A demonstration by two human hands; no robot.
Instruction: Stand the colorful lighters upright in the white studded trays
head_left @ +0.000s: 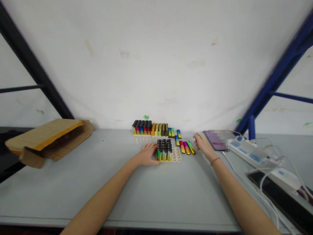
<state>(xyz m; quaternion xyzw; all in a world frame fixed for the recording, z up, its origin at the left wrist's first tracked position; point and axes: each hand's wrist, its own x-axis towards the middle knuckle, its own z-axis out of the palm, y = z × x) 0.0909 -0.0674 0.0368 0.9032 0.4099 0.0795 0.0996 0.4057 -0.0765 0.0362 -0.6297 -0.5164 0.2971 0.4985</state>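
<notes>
A white tray (176, 155) with round holes stands mid-table. Upright lighters (164, 153) with black tops and bright, partly yellow bodies fill its left part; holes show bare at its right. My left hand (146, 155) clasps the tray's left side, thumb at the front corner and fingers toward the back. Several shiny coloured lighter-like pieces (186, 148) lie flat to the right of the tray, red, pink and green among them. Just right of these, my right hand (201, 144) is raised with its fingers curled together. Whatever may be between those fingertips is too small to make out.
Along the wall stand a block of black-topped lighters (142, 128) and a yellow-to-dark block (159, 129). Blue-green pieces (171, 132) lie beside them. An open cardboard box (52, 137) is at left. At right are a tablet-like device (215, 140), power strips (254, 155), white cables and a dark phone-like slab (276, 195).
</notes>
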